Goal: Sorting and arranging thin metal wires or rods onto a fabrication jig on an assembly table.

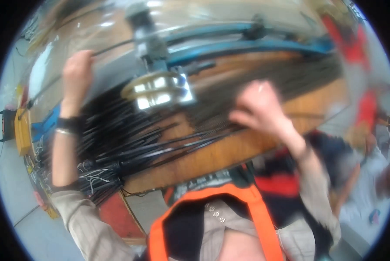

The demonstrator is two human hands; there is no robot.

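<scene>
My left hand (pixel 77 74) is raised at the far left of the bench, its fingers closed. A thin black cable (pixel 113 46) runs out from both sides of that fist and seems to pass through it. Over the bench at the right, my right hand (pixel 259 106) is curled shut, and blur hides whatever may be in it. Between the hands stands a metal fixture with a round brass-coloured part (pixel 153 87) and shiny plates. Below it lies a bundle of long black cables (pixel 116 135), many with loose ends toward the left.
A blue rail (pixel 247 50) crosses the far side of the wooden bench (pixel 230 152). Long dark strands (pixel 290 80) lie along the bench to the right. Co-workers in red and white (pixel 367 108) are close at the right. A yellow box (pixel 23 130) stands far left.
</scene>
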